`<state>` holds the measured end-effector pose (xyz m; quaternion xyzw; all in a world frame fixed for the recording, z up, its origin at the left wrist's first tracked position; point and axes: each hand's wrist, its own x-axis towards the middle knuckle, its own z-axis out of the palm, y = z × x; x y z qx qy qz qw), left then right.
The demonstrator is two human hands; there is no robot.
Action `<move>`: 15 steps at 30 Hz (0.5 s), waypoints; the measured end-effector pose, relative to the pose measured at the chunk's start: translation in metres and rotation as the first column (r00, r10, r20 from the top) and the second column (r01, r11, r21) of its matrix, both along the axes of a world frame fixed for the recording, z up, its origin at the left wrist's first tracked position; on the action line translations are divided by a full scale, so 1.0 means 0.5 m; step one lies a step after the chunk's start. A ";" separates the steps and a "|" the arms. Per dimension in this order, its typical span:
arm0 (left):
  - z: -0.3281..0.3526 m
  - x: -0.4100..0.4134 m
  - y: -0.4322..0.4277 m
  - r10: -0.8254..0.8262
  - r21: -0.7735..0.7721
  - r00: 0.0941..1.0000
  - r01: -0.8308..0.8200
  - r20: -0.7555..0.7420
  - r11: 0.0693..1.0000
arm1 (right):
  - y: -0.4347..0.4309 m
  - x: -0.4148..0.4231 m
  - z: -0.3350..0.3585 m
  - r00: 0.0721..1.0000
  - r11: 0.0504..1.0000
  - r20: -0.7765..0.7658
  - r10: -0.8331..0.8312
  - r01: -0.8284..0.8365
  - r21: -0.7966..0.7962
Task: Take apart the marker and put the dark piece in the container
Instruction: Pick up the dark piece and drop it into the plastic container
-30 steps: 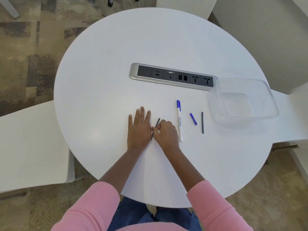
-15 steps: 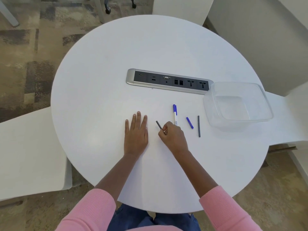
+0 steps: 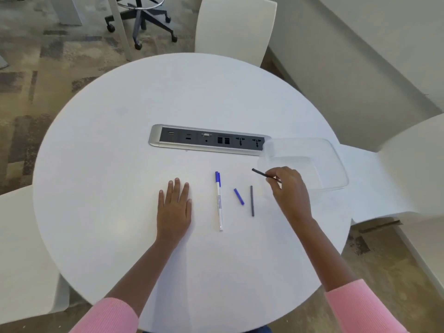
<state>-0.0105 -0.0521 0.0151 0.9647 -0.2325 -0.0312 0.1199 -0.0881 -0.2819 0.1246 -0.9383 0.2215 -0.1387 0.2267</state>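
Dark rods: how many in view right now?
2. One rod is pinched in the right hand, next to the container. The other rod lies on the table, right of the blue cap. None visibly hidden.

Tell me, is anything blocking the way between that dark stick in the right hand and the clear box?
Nothing visible does. The right hand holds the dark stick in the air just beside the near-left edge of the clear box, which looks open-topped and empty. The other marker parts lie nearer the person, out of that path.
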 end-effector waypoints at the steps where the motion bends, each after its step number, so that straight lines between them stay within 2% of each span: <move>1: 0.003 0.002 -0.013 -0.005 0.008 1.000 0.005 -0.011 1.000 | -0.020 0.000 0.006 1.000 1.000 0.012 -0.006 0.006 -0.029; 7: 0.010 0.014 -0.070 -0.018 0.067 0.998 0.022 -0.052 0.997 | -0.147 0.015 0.000 0.998 0.981 -0.067 -0.019 0.006 -0.196; 11: 0.004 0.016 -0.091 0.009 0.088 0.997 -0.002 -0.082 0.996 | -0.222 0.036 -0.027 0.974 0.966 -0.223 -0.024 -0.034 -0.255; 15: -0.004 0.010 -0.102 0.033 0.100 0.995 -0.023 -0.090 0.995 | -0.266 0.063 -0.052 0.911 0.954 -0.413 0.004 -0.127 -0.272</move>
